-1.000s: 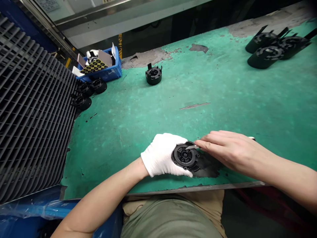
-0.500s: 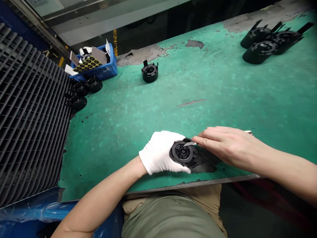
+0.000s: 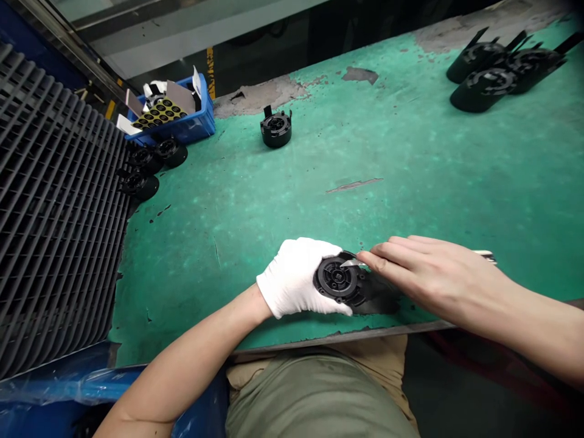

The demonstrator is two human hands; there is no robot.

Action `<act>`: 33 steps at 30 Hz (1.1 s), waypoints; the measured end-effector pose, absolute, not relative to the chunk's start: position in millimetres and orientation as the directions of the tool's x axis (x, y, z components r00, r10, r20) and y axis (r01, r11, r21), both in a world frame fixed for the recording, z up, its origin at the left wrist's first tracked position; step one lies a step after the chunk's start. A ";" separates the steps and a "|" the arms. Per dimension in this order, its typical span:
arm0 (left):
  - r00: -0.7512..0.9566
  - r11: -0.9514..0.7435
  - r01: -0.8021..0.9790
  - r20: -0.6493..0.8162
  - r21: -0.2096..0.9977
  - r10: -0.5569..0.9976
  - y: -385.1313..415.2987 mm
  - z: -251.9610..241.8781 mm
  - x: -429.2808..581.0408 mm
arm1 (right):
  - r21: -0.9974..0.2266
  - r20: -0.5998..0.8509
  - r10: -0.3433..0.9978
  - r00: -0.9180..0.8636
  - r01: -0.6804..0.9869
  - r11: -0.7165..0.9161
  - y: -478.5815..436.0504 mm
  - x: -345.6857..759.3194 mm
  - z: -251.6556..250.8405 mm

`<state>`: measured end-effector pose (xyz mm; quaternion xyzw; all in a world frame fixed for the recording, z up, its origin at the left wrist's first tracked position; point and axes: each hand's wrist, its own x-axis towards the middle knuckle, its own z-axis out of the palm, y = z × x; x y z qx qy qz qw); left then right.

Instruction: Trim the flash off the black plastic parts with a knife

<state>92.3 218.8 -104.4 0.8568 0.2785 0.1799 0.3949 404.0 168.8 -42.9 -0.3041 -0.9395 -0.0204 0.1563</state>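
Observation:
My left hand [image 3: 303, 280], in a white glove, wraps round a round black plastic part [image 3: 337, 278] near the table's front edge. The part's ribbed, ring-shaped face is turned up. In my bare right hand [image 3: 424, 271] is a utility knife [image 3: 486, 256]; its handle end shows behind the hand. The pale, pointed blade reaches past my fingertips to the upper right of the part's inner ring. Whether the tip presses on the plastic I cannot tell. My fingers hide most of the knife's handle.
On the green table [image 3: 255, 213], one black part [image 3: 276, 128] stands near the back edge. A blue bin [image 3: 194, 118] with a sticker sheet [image 3: 159, 114] is at the back left, several black parts [image 3: 171, 152] before it. More black parts [image 3: 483, 88] stand back right. Stacked grey grids [image 3: 59, 213] line the left.
My right hand has shifted slightly right, and more of the knife's handle end shows behind it. The blade tip has moved a little right and up. My left hand keeps hold of the part.

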 end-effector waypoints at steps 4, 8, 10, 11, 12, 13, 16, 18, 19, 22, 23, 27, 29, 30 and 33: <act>0.776 -0.519 0.375 0.047 0.768 0.630 218.8 -101.7 92.5 | -0.076 0.320 0.543 -0.776 0.551 0.831 173.2 407.8 -46.9; 0.774 -0.501 0.391 0.018 0.772 0.632 218.5 -98.6 92.2 | -0.088 0.358 0.490 -0.795 0.494 0.865 186.3 411.7 -54.1; 0.775 -0.499 0.389 0.017 0.774 0.632 218.5 -98.0 92.0 | -0.092 0.356 0.471 -0.807 0.472 0.877 193.0 413.2 -55.3; 0.775 -0.498 0.390 0.016 0.774 0.632 218.6 -97.9 91.9 | -0.094 0.352 0.462 -0.814 0.461 0.883 195.9 414.0 -55.0; 0.774 -0.498 0.390 0.016 0.774 0.633 218.6 -98.0 91.8 | -0.095 0.350 0.453 -0.820 0.450 0.888 198.3 414.7 -54.1; 0.774 -0.498 0.387 0.020 0.776 0.633 218.6 -98.2 91.7 | -0.098 0.342 0.442 -0.829 0.436 0.895 200.0 415.4 -52.7; 0.773 -0.497 0.372 0.035 0.784 0.634 218.6 -99.5 91.2 | -0.108 0.319 0.434 -0.843 0.422 0.900 198.5 415.9 -47.3; 0.770 -0.494 0.372 0.036 0.786 0.637 218.5 -100.5 91.1 | -0.122 0.285 0.472 -0.834 0.457 0.881 190.5 413.8 -43.6; 0.768 -0.494 0.374 0.036 0.785 0.639 218.5 -101.1 91.0 | -0.127 0.267 0.503 -0.822 0.488 0.864 184.5 412.0 -42.2; 0.766 -0.499 0.374 0.042 0.782 0.641 218.3 -103.2 90.7 | -0.121 0.237 0.582 -0.778 0.571 0.812 163.2 405.7 -40.2; 0.765 -0.501 0.370 0.049 0.782 0.642 218.3 -103.9 90.5 | -0.112 0.242 0.595 -0.766 0.587 0.802 156.2 404.0 -40.4; 0.762 -0.496 0.351 0.065 0.794 0.644 218.5 -106.1 89.0 | -0.094 0.249 0.655 -0.713 0.656 0.749 135.1 401.7 -45.9; 0.765 -0.486 0.354 0.052 0.799 0.642 218.5 -106.7 88.6 | -0.123 0.233 0.686 -0.689 0.679 0.724 127.9 402.9 -51.1; 0.764 -0.484 0.357 0.047 0.799 0.643 218.3 -106.9 88.7 | -0.145 0.231 0.707 -0.668 0.695 0.704 124.5 403.5 -54.2; 0.758 -0.498 0.367 0.057 0.785 0.649 217.5 -107.3 89.5 | -0.194 0.241 0.790 -0.564 0.770 0.608 114.4 403.5 -65.0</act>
